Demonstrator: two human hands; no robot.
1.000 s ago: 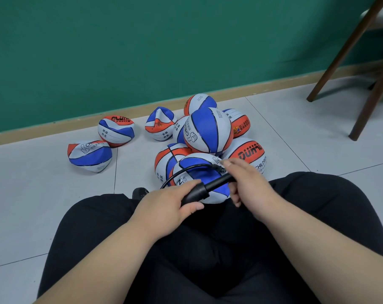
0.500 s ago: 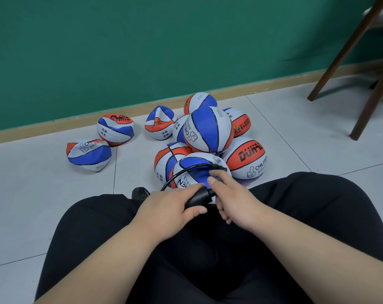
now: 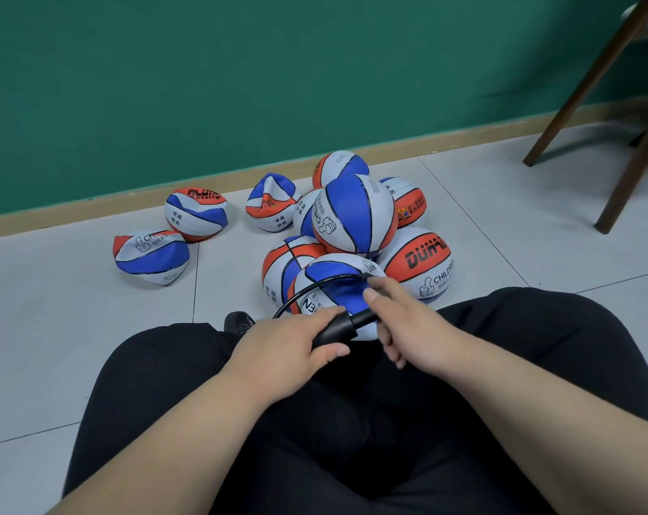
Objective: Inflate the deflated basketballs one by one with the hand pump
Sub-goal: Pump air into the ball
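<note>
I sit on the floor with a black hand pump (image 3: 333,330) over my lap. My left hand (image 3: 289,351) grips the pump's barrel. My right hand (image 3: 415,328) is curled round the handle end, which it hides; a short stretch of rod shows between the hands. A black hose (image 3: 315,286) arcs from the pump to the top of a blue-and-white basketball (image 3: 333,276) in front of my knees. Behind it lies a pile of several balls, a round blue one (image 3: 352,213) on top. Three flat, deflated balls (image 3: 151,258) (image 3: 196,213) (image 3: 272,202) lie to the left.
An orange-and-white ball (image 3: 419,262) sits right of the pumped ball. Brown chair legs (image 3: 631,172) stand at the far right. A green wall with a wooden skirting board (image 3: 92,210) runs behind the pile. My black shoe (image 3: 239,321) pokes out beside my left knee.
My right hand pushed the handle in towards my left hand, then drew it back out a little. The left hand and the balls stayed put.
</note>
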